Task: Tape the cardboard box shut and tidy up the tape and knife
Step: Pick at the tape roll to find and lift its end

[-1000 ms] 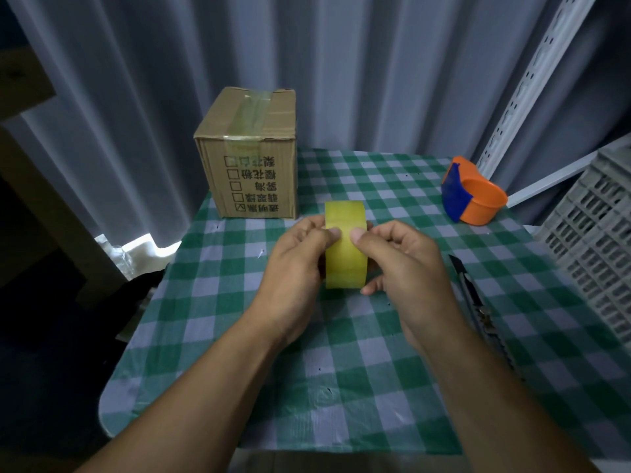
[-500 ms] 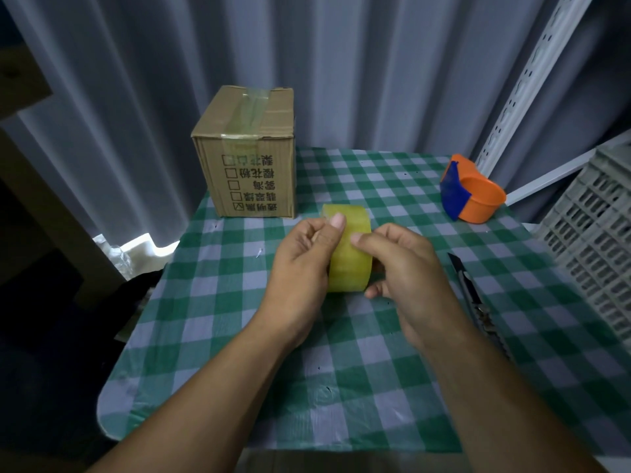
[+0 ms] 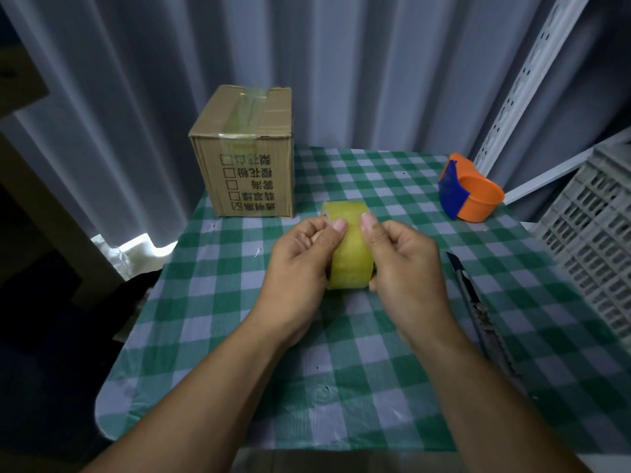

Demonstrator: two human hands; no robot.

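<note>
A yellowish roll of clear tape (image 3: 350,254) stands on edge over the middle of the table, held from both sides. My left hand (image 3: 300,264) grips its left side and my right hand (image 3: 403,264) grips its right side, both thumbs resting on the tape's outer face. The brown cardboard box (image 3: 247,155) stands at the far left of the table with a strip of tape along its top seam. A dark utility knife (image 3: 478,308) lies on the cloth to the right of my right hand.
An orange and blue tape dispenser (image 3: 469,192) sits at the far right of the green checked tablecloth (image 3: 218,302). A grey plastic crate (image 3: 594,240) stands at the right edge. Curtains hang behind the table, and a slotted metal rail (image 3: 522,80) leans at the right.
Both hands have stayed on the roll, and my thumbs have shifted slightly along its face. The view has drifted a little.
</note>
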